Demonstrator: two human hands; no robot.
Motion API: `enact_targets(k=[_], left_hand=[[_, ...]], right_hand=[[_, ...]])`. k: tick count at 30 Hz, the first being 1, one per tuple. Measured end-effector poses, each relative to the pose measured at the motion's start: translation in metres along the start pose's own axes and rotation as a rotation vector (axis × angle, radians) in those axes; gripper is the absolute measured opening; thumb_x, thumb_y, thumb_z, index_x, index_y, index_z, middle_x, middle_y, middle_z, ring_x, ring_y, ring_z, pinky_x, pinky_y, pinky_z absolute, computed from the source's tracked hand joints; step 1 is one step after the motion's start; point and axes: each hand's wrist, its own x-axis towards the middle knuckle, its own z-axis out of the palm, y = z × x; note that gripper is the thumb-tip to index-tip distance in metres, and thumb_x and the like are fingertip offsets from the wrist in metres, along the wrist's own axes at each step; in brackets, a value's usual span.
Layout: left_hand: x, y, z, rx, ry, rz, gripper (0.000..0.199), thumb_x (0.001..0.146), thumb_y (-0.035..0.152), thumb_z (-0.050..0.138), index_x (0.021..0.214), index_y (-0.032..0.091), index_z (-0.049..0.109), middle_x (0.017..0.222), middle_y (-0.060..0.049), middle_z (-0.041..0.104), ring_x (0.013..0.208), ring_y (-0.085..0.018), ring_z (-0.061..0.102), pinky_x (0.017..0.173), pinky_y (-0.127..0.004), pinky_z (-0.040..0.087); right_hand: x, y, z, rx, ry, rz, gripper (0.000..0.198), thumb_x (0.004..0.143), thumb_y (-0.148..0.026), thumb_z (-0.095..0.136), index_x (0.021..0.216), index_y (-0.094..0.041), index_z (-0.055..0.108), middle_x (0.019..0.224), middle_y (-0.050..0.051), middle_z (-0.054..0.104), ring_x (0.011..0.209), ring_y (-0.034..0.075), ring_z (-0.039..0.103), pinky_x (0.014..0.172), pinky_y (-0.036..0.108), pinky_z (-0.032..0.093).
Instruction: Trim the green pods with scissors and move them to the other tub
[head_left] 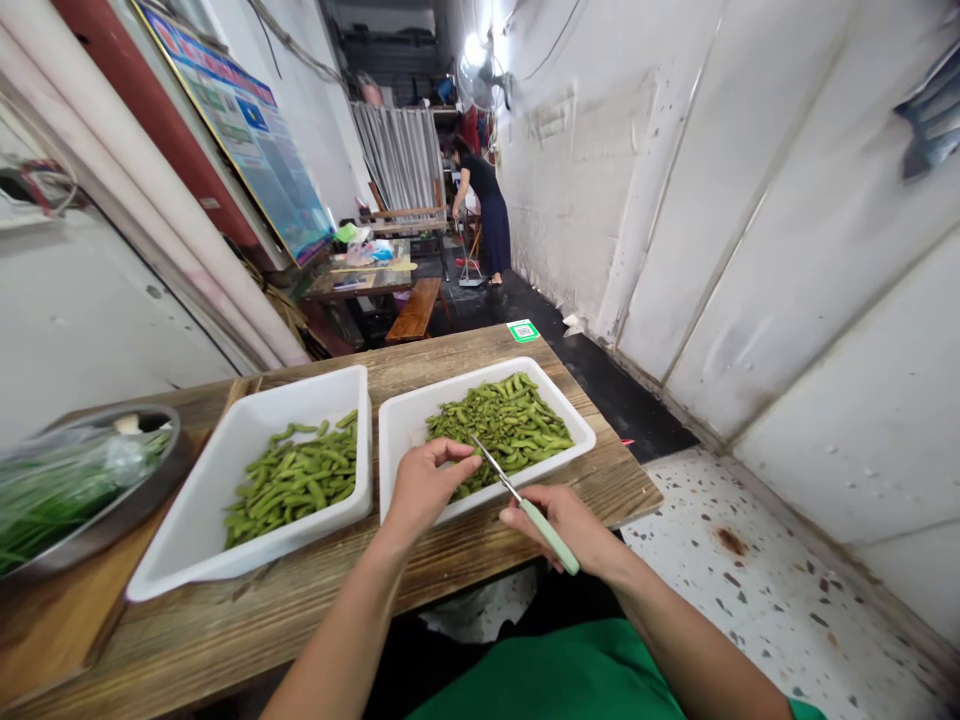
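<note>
My right hand (pixel 559 525) is closed around a pair of scissors (pixel 549 535) with pale green handles. Their metal blades point up and left over the right white tray (pixel 577 445), close to my left fingertips. My left hand (pixel 427 485) hovers at that tray's near edge, thumb and forefinger pinched on a green edamame pod, mostly hidden by the fingers. Beneath the blades lies a heap of edamame pods (pixel 517 415). To the left, a second white tray (pixel 180 530) holds another pile of pods (pixel 300 485), gathered at its right side.
A metal basin (pixel 176 455) with bagged green stalks stands at far left, by a wooden board (pixel 82 620). A QR-code card (pixel 523 331) lies at the far edge of the wooden table (pixel 300 620). Farther back, a person (pixel 484 205) bends over a long-handled dustpan (pixel 471 278).
</note>
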Motion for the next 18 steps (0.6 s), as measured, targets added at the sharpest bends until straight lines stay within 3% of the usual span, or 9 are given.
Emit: enact_targets(k=[3, 6, 13, 18], left_hand=[[0.002, -0.004, -0.002, -0.124, -0.026, -0.053, 0.029, 0.058, 0.033, 0.075, 0.079, 0.015, 0.069, 0.07, -0.003, 0.067, 0.067, -0.014, 0.059, 0.063, -0.023, 0.046], [0.002, -0.005, -0.002, -0.193, -0.044, -0.085, 0.034, 0.06, 0.033, 0.074, 0.089, 0.015, 0.07, 0.075, -0.003, 0.066, 0.07, -0.013, 0.058, 0.066, -0.023, 0.046], [0.0, -0.003, 0.003, -0.511, -0.102, -0.164, 0.032, 0.062, 0.03, 0.074, 0.089, 0.014, 0.066, 0.092, -0.006, 0.066, 0.088, -0.018, 0.063, 0.079, -0.032, 0.051], [0.001, -0.001, 0.005, -0.39, -0.008, -0.113, 0.041, 0.06, 0.03, 0.075, 0.097, 0.015, 0.064, 0.078, -0.001, 0.065, 0.069, -0.012, 0.064, 0.071, -0.026, 0.051]], right_hand=[[0.001, 0.005, 0.0, 0.076, -0.03, 0.03, 0.041, 0.078, -0.059, 0.052, 0.083, -0.018, 0.051, 0.046, -0.008, 0.039, 0.033, 0.007, 0.038, 0.032, 0.017, 0.031], [0.0, 0.005, -0.001, 0.112, -0.058, -0.026, 0.042, 0.081, -0.06, 0.047, 0.088, -0.019, 0.049, 0.053, -0.007, 0.041, 0.041, 0.007, 0.041, 0.04, 0.018, 0.039], [-0.007, -0.005, -0.004, -0.067, -0.015, -0.086, 0.04, 0.082, -0.055, 0.05, 0.096, -0.018, 0.054, 0.069, -0.001, 0.052, 0.053, 0.009, 0.046, 0.05, 0.02, 0.039], [-0.008, -0.012, -0.004, -0.189, 0.039, -0.126, 0.035, 0.083, -0.049, 0.051, 0.097, -0.017, 0.056, 0.074, 0.0, 0.057, 0.062, 0.012, 0.049, 0.058, 0.021, 0.038]])
